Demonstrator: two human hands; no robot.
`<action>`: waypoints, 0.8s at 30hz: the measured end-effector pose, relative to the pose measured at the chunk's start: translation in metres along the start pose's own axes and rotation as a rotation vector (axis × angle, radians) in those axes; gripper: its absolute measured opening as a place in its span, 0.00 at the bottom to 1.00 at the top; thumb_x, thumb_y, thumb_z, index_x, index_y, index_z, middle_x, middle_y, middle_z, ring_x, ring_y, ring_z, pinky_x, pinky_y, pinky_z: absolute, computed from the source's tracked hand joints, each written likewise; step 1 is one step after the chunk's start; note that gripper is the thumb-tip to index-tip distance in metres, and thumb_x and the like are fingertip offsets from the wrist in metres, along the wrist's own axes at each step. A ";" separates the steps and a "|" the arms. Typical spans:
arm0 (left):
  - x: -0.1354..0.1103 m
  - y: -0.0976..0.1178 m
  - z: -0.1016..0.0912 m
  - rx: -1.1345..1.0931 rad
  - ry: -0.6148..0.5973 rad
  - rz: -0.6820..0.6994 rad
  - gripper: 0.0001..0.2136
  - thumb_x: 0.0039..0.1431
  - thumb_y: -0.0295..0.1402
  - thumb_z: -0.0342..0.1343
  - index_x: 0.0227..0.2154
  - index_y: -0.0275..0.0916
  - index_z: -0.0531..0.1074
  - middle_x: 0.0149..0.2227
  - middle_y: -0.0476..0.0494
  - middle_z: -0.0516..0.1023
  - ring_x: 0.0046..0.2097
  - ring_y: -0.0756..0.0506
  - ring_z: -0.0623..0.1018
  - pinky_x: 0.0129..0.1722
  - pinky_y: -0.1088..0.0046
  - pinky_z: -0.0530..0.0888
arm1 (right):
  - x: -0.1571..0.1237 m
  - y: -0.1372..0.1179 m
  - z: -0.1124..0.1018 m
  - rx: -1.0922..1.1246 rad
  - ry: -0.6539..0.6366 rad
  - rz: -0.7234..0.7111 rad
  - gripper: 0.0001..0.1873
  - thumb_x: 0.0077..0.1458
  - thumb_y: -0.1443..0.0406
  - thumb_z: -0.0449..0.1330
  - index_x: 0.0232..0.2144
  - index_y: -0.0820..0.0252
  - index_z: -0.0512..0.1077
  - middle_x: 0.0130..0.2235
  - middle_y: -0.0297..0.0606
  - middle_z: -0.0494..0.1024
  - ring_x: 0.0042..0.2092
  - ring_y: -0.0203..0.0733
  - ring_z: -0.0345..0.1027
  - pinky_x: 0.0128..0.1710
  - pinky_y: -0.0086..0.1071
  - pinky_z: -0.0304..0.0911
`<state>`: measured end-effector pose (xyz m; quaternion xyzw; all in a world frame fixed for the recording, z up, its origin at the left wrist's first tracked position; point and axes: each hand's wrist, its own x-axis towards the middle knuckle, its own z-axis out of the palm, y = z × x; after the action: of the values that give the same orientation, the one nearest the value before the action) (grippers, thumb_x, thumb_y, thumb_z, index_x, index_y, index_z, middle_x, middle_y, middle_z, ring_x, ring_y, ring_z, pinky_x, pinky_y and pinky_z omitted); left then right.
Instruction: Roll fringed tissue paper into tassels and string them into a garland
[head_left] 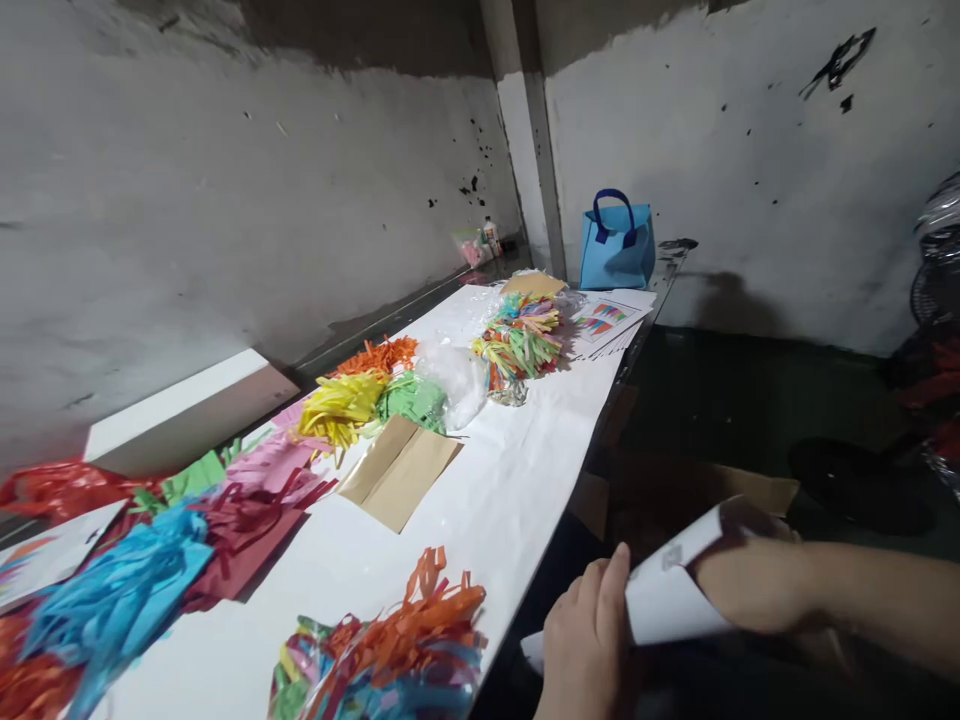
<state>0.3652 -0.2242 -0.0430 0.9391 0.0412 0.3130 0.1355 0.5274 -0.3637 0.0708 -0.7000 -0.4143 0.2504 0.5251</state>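
Just off the table's near right edge, both my hands hold a curled white sheet of paper (670,590). My left hand (586,640) grips its lower left end, thumb pressed on top. My right hand (750,580) is tucked inside the paper's curl from the right, and its fingers are mostly hidden. A bundle of mixed coloured paper fringe (390,650) in clear plastic lies on the table just left of my left hand.
A long table covered in white paper (517,470) carries piles of cut paper fringe in blue (112,600), dark red, pink, yellow (341,405), green and orange, a brown envelope (397,470), printed sheets (604,322) and a blue bag (616,245). Dark floor lies to the right.
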 end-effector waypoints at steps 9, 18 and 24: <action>0.019 -0.021 -0.018 -0.239 -0.082 -0.208 0.23 0.59 0.25 0.52 0.58 0.43 0.66 0.43 0.41 0.85 0.36 0.41 0.86 0.34 0.69 0.81 | 0.002 -0.026 -0.006 -0.269 -0.025 -0.218 0.16 0.66 0.62 0.53 0.33 0.53 0.80 0.32 0.34 0.81 0.35 0.41 0.74 0.38 0.31 0.67; -0.009 -0.046 -0.030 -0.530 0.195 -0.672 0.27 0.65 0.54 0.51 0.55 0.37 0.73 0.53 0.33 0.81 0.56 0.35 0.78 0.55 0.61 0.75 | -0.003 0.066 0.039 0.446 0.157 0.009 0.38 0.46 0.40 0.68 0.54 0.53 0.73 0.52 0.48 0.79 0.51 0.58 0.75 0.48 0.45 0.72; 0.001 -0.038 -0.021 -0.583 0.335 -0.776 0.29 0.68 0.51 0.49 0.62 0.35 0.67 0.59 0.29 0.75 0.61 0.36 0.74 0.58 0.63 0.73 | 0.009 0.061 0.074 0.385 0.102 0.130 0.22 0.56 0.47 0.64 0.37 0.59 0.80 0.38 0.43 0.83 0.44 0.57 0.76 0.45 0.41 0.71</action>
<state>0.3535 -0.1829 -0.0365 0.7148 0.3190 0.3841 0.4897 0.4936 -0.3238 -0.0102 -0.6237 -0.2857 0.3224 0.6523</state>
